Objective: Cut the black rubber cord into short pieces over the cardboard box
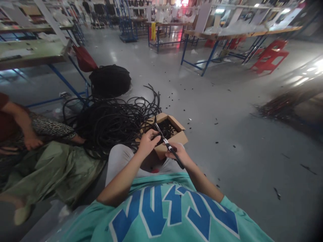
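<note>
My right hand (179, 154) grips a pair of shears (173, 151) by the black-and-white handle. Their slim metal blades point up and left, over an open cardboard box (180, 138). Close beside the blades, my left hand (147, 144) is closed with thumb and fingertips near each other on a dark strand, which looks like black tubing; most of it is hidden. Small black pieces (169, 127) fill the box, which stands just beyond my knees. To its left, a large tangle of black tubing (108, 124) reaches the box's edge.
On the left a seated person (19, 117) has a hand near the tubing. A round black bundle (110, 80) stands behind the tangle. Black scraps (190, 123) dot the floor. Blue-legged tables (212, 35) and a red stool (271, 56) stand farther off.
</note>
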Demonstrator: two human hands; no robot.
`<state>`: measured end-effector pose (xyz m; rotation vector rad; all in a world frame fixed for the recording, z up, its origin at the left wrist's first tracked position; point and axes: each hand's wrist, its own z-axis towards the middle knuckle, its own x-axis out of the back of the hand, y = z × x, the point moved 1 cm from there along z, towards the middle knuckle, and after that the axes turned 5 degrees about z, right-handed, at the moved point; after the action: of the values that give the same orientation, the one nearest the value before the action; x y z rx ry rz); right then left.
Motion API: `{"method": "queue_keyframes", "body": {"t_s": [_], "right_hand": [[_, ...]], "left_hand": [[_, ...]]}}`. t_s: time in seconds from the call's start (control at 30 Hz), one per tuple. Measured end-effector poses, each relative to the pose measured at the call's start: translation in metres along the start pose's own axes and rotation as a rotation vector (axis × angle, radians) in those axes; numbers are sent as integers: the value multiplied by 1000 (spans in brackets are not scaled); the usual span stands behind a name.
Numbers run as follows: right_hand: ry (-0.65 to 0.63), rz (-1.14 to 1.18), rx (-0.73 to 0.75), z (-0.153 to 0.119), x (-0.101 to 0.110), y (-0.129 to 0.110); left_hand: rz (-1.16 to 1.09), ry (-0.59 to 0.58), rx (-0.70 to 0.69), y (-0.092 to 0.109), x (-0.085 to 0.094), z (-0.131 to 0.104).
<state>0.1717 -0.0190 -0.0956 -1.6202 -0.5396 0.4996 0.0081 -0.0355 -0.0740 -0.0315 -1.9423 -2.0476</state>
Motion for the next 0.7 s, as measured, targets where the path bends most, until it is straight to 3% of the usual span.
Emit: {"method": "queue_keyframes", "body": {"t_s": [0.17,0.3,0.7], "right_hand": [[25,-44,-6,1,1,2],[46,-64,-4,1,0,2],[-29,78,-18,10,-3,-5]], "left_hand": [[74,48,-89,-4,1,4],[116,53,-40,-7,4,6],[99,-107,70,8,13,5]]}}
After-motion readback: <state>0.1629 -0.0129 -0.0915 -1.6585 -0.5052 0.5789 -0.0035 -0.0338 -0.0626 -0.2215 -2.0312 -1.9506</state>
